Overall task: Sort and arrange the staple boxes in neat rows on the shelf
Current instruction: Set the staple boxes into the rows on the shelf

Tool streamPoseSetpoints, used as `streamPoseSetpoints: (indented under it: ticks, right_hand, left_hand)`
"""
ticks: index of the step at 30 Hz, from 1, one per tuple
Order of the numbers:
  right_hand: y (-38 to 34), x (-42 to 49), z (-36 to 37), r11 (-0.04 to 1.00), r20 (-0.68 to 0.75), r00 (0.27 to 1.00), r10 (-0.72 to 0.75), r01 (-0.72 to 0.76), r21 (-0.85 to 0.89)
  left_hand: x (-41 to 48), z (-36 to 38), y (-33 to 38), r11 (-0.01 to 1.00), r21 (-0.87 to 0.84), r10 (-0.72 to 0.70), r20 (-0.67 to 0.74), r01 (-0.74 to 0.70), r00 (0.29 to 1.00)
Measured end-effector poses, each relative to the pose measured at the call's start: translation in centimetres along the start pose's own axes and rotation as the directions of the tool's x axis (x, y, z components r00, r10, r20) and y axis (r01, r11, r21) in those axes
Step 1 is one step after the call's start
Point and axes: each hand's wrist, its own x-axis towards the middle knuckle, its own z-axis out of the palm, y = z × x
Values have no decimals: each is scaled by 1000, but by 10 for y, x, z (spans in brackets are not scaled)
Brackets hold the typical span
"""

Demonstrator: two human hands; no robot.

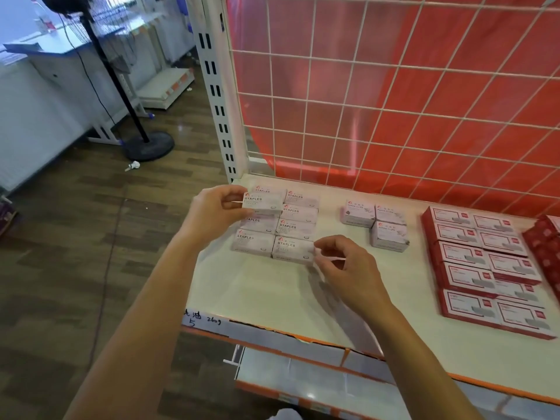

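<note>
1. The shelf (pixel 272 298), a pale board with an orange front edge, fills the lower right of the frame.
2. The staple boxes (pixel 295 227), white and marked "STAPLES", lie flat in two touching columns at the shelf's left end, just left of frame centre.
3. The left hand (pixel 218 210) comes in from the lower left. Its fingers (pixel 233 192) and thumb pinch the held staple box (pixel 263 203) by its left end.
4. That box sits level on or just over the far end of the left column. Whether it rests on the boxes below cannot be told.
5. The right hand (pixel 342 265) is just beside the right end of the nearest box in the right column. Its fingers (pixel 327 242) are curled. Whether they grip or only touch that box cannot be told.
6. Three paper clip boxes (pixel 375 222) stand together right of centre, apart from the staple boxes.
7. Flat red boxes (pixel 485 268) lie in two columns at the right edge of the frame.
8. A white wire grid (pixel 394 86) with red sheeting behind it backs the shelf across the upper right.
9. A black fan stand (pixel 133 86) stands on the wood-pattern floor at upper left.
</note>
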Motion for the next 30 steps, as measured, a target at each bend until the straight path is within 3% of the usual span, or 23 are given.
streamPoseSetpoints:
  ticks: [11,19,30]
  right_hand:
    - [-27,62,9,981,18,996,83,-79,-179]
    - [-29,89,22,962,-32,964,263,-265,-64]
    - [-37,85,23,973,-63,972,226,-228,-32]
  left_hand:
    - [55,8,-8,993,116,9,49,-15,999]
    - [62,11,-4,981,195,3,96,-21,995]
    - [53,17,7,920,384,67,45,-80,997]
